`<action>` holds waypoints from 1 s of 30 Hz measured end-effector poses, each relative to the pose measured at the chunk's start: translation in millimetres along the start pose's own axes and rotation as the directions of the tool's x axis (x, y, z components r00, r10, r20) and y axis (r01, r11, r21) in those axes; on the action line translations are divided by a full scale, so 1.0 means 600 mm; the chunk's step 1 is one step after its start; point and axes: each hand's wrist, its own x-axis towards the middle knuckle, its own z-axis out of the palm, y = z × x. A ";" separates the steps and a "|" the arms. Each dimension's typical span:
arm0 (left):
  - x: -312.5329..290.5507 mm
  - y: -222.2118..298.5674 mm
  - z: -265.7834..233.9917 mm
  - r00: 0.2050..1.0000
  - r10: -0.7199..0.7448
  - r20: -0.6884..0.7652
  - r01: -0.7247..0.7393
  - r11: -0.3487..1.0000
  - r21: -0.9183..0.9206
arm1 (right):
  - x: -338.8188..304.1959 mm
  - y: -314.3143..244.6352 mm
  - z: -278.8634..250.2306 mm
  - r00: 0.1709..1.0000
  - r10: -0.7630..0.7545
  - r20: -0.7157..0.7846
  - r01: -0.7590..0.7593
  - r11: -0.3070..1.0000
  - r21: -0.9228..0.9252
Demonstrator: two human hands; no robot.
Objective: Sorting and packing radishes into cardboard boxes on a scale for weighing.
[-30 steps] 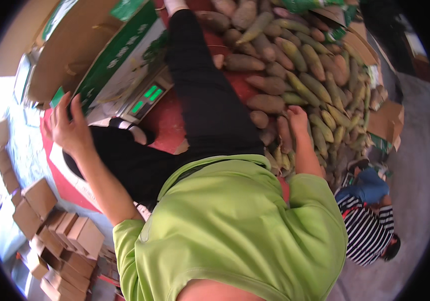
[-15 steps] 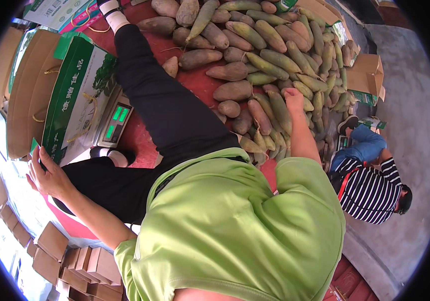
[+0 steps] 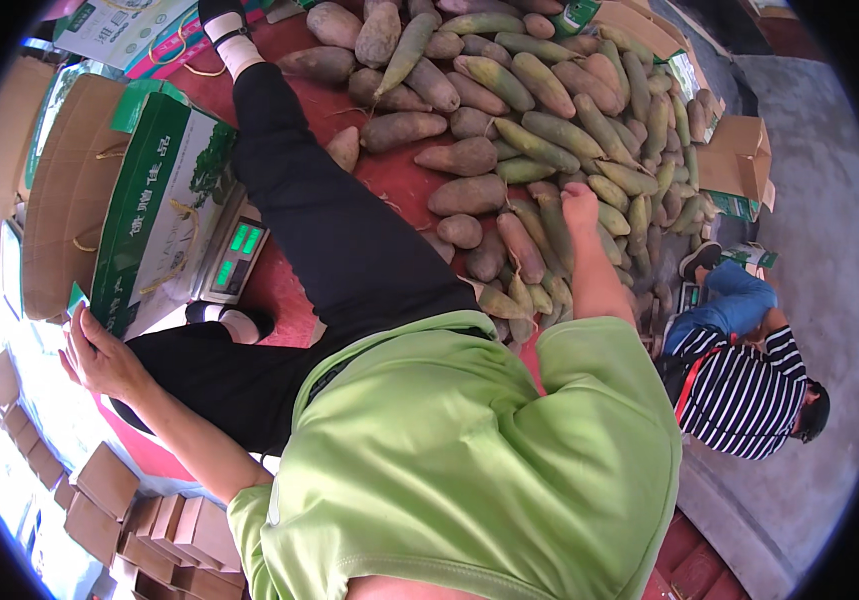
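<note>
My left hand (image 3: 101,358) is at the near corner of an upright green-and-white gift carton (image 3: 154,215), its thumb touching the corner and its fingers apart. The carton with yellow cord handles stands on a scale (image 3: 234,262) with a lit green display. On the right, my right hand (image 3: 578,205) is closed over a large pile of long green and brown radishes (image 3: 534,145). Its fingers are curled in, and whatever they hold is hidden. A green radish (image 3: 553,220) lies right beside that hand.
Brown cardboard (image 3: 74,200) stands left of the carton. Stacked small brown boxes (image 3: 164,530) lie at lower left. Past the pile, an open box (image 3: 734,155) stands at the right, near a person in a striped shirt (image 3: 744,400). My outstretched leg (image 3: 339,210) lies between carton and pile.
The whole view has shifted slightly, so most things sit a little lower. My left fingers look less spread beside the carton. My right hand stays closed at the radishes.
</note>
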 end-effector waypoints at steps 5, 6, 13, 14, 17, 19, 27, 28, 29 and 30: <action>0.004 0.011 0.003 0.999 -0.025 -0.025 0.022 0.995 -0.095 | 0.072 0.026 0.013 0.995 0.097 -0.006 -0.096 0.991 0.098; 0.006 0.012 0.001 0.999 -0.032 -0.034 0.028 0.993 -0.119 | 0.081 0.019 0.019 0.985 0.173 0.015 -0.173 0.968 0.179; 0.001 0.013 -0.002 0.999 0.007 -0.044 -0.010 0.997 -0.082 | 0.087 -0.024 -0.006 0.902 0.395 0.173 -0.431 0.806 0.407; 0.001 0.015 -0.007 0.998 0.041 -0.051 -0.044 0.997 -0.067 | 0.087 -0.036 -0.009 0.885 0.424 0.194 -0.466 0.784 0.410; -0.002 0.002 -0.009 0.997 0.059 -0.050 -0.062 0.996 -0.058 | 0.091 -0.059 0.002 0.862 0.461 0.212 -0.507 0.768 0.390; -0.003 -0.001 -0.005 0.999 0.021 -0.032 -0.025 0.993 -0.118 | 0.113 -0.023 0.009 0.863 0.465 0.198 -0.505 0.785 0.360; 0.011 0.041 -0.012 0.998 0.030 -0.050 -0.035 0.995 -0.092 | 0.147 0.006 0.047 0.785 0.506 0.357 -0.613 0.548 0.569; 0.010 0.038 -0.015 0.998 0.026 -0.049 -0.029 0.997 -0.076 | 0.149 0.004 0.049 0.773 0.509 0.379 -0.629 0.530 0.570; 0.010 0.036 -0.017 0.999 0.024 -0.042 -0.027 0.997 -0.070 | 0.148 0.003 0.052 0.769 0.510 0.386 -0.629 0.490 0.604; 0.010 0.035 -0.014 0.999 0.023 -0.034 -0.026 0.997 -0.076 | 0.153 0.005 0.052 0.770 0.509 0.385 -0.627 0.492 0.604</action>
